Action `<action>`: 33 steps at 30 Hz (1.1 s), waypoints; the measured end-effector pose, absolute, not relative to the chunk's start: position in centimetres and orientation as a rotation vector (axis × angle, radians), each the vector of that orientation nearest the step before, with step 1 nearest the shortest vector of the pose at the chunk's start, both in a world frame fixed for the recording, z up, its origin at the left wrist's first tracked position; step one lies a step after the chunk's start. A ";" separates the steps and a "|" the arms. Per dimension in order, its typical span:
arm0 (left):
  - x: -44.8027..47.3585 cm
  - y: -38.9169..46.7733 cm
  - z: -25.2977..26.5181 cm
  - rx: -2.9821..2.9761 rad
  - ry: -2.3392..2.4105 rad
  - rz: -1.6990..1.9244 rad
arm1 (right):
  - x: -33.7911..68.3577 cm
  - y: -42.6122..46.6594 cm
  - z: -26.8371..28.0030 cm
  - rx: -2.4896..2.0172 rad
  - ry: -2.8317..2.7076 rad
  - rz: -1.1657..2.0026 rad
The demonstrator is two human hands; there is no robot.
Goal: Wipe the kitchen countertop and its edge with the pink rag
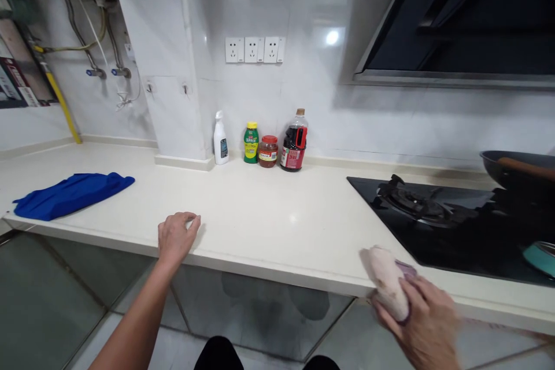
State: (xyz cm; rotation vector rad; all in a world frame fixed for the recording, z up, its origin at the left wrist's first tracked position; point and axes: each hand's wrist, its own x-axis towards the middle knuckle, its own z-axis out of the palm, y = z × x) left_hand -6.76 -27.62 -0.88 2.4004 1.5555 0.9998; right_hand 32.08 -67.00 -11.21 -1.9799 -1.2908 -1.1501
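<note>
Gripping a folded pale cloth (387,278), the right hand (427,317), at about four o'clock in view, curls firmly around it over the front edge of the desk (260,214). The left hand (177,238), at eight o'clock, is loosely half-curled with nothing visible in it. Good wiping likely wants the cloth flat, pressure even along that edge, and care near the gas hob (470,243) at the cloth's two o'clock; a blue cloth (71,195) lies well apart, toward nine.

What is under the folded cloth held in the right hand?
White countertop and its front edge run beneath the folded cloth, held by the right hand. The covered patch, and the cloth's underside, cannot be seen.
</note>
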 end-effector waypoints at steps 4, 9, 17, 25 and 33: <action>-6.7 -27.8 -1.0 2.393 1.545 1.045 | 25.4 -61.0 -12.4 -1.836 -1.306 -1.160; -6.6 -27.6 -1.2 2.342 1.488 1.141 | 15.4 -51.2 -14.4 -1.685 -1.483 -0.925; -8.3 -30.2 -1.3 2.324 1.269 1.397 | 3.3 -40.5 -10.2 -1.732 -1.952 -0.334; -8.7 -37.5 -6.7 2.768 0.549 1.382 | 5.4 -43.6 -6.2 -1.476 -2.145 -0.123; -7.0 -37.5 -6.5 3.044 0.870 1.133 | 25.5 -51.1 -5.4 -1.663 -1.751 -0.423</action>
